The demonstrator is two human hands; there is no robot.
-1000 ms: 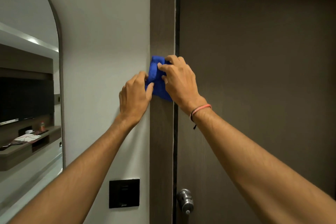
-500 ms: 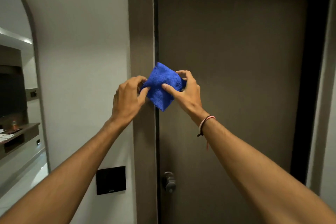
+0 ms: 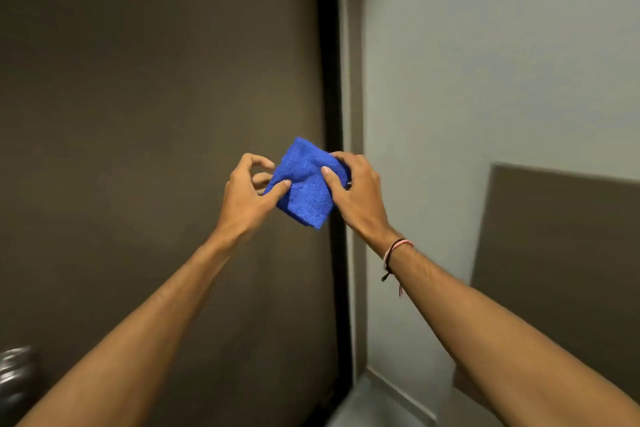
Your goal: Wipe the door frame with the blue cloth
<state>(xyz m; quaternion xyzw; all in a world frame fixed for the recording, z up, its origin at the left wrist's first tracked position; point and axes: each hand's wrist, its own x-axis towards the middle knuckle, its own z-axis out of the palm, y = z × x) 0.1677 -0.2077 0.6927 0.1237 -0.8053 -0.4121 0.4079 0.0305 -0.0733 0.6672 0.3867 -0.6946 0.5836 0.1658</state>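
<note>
Head view. The blue cloth (image 3: 304,182), a small folded square of napped microfibre, is held in the air between both hands, in front of the right edge of the dark brown door (image 3: 156,114) and not touching it. The left hand (image 3: 247,196) pinches the cloth's left edge between thumb and fingers; the right hand (image 3: 356,189) is closed over its right side, thumb pressed on the front face. A braided bracelet (image 3: 394,253) circles the right wrist.

Just right of the cloth runs the door frame (image 3: 353,80), a narrow upright strip with a smooth matte finish, separated from the door by a black gap. Beyond it lies a pale painted wall (image 3: 485,62) and a flat brown panel (image 3: 561,253). A blurred metal door knob (image 3: 15,371) shows at the lower left edge of the door.

Handling, as judged: the cloth is light, soft and limp, so it will sag unless kept folded into a pad. It is best gripped across the fold with the palm flat behind it, leaving one broad face free to press along the frame.
</note>
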